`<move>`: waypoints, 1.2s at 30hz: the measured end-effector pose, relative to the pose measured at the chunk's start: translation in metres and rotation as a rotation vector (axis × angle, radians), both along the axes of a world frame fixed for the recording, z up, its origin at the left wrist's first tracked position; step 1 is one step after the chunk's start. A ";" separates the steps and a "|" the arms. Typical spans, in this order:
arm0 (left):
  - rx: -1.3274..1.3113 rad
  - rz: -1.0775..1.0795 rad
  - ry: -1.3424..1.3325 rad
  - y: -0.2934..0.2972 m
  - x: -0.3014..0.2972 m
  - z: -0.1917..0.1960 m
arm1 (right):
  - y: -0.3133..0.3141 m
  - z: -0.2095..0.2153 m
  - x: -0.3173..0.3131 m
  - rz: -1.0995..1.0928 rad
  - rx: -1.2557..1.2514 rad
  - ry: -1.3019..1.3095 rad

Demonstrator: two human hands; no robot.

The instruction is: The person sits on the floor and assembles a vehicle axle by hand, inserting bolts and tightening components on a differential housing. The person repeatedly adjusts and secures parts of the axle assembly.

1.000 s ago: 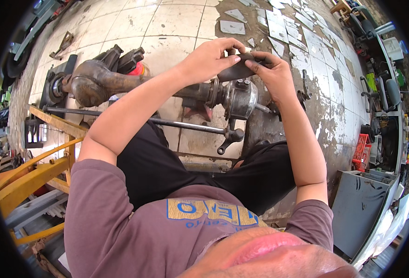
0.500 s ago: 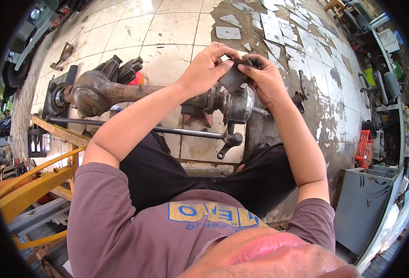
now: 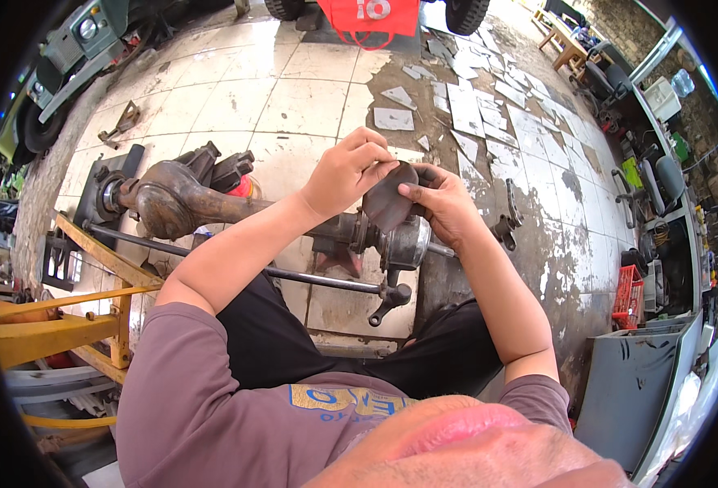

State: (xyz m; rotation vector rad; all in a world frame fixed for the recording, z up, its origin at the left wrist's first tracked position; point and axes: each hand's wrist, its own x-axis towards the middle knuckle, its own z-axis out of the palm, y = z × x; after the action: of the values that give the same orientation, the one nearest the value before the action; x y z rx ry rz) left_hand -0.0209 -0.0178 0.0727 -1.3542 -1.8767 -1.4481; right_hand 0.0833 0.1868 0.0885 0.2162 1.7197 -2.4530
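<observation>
A thin dark sheet (image 3: 390, 198) with a rounded outline hangs between my two hands, its broad face showing. My left hand (image 3: 349, 175) pinches its upper left edge with bent fingers. On the other side, my right hand (image 3: 447, 199) grips it, the thumb flat on the face and the fingers behind. Just beneath the sheet is the metal hub end (image 3: 406, 246) of a rusty axle housing (image 3: 225, 205), partly covered by the sheet and my left forearm. A long steel rod (image 3: 318, 279) with a jointed end runs along the near side of the axle.
Yellow metal frame (image 3: 58, 332) at the left. Grey cabinet (image 3: 631, 390) and red crate (image 3: 628, 297) at the right. Broken tiles (image 3: 465, 110) lie on the floor ahead. A vehicle (image 3: 78, 45) stands far left; a red bag (image 3: 369, 20) hangs at the top.
The view has tilted up, bringing the red bag and wheels into sight. The sheet has turned to show more of its face, and my hands sit lower in the picture.
</observation>
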 end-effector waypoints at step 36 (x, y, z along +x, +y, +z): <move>0.133 -0.119 -0.976 0.019 0.015 -0.010 | 0.025 -0.018 -0.017 -0.031 0.658 0.073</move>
State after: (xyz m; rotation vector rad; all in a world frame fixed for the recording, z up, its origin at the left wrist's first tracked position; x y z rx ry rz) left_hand -0.0061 0.0009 0.0626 -0.7213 -2.1566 -2.5418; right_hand 0.0664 0.2116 0.0704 0.2172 2.5130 -1.8414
